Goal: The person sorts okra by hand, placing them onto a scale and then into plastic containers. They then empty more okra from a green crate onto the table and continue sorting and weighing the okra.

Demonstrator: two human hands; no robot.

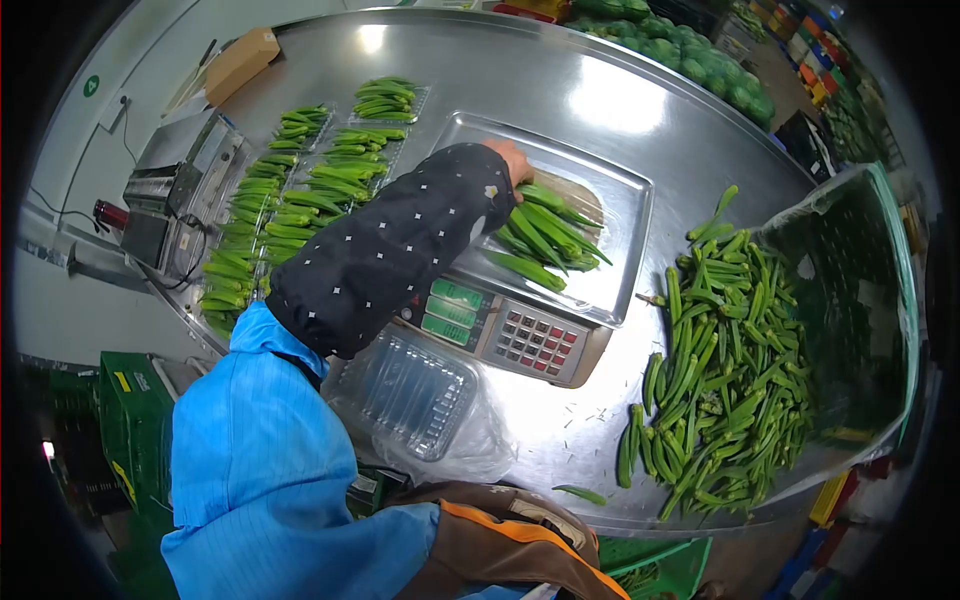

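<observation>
My left hand [513, 166] reaches over the scale with its fingers closed around the near ends of a bunch of okra [548, 236]. The black patterned sleeve hides part of the hand. The pods lie on the scale's metal tray [632, 250], with a brownish flat patch under them. In front of the tray is the scale's keypad and green display [535, 340]. My right hand is not in view.
Filled okra packs [335, 175] stand in rows at the left. Clear plastic trays [420, 390] are stacked near me. Loose okra [725, 370] spills from a green lined crate [860, 290] at the right. A wrapping machine [175, 190] stands at the far left.
</observation>
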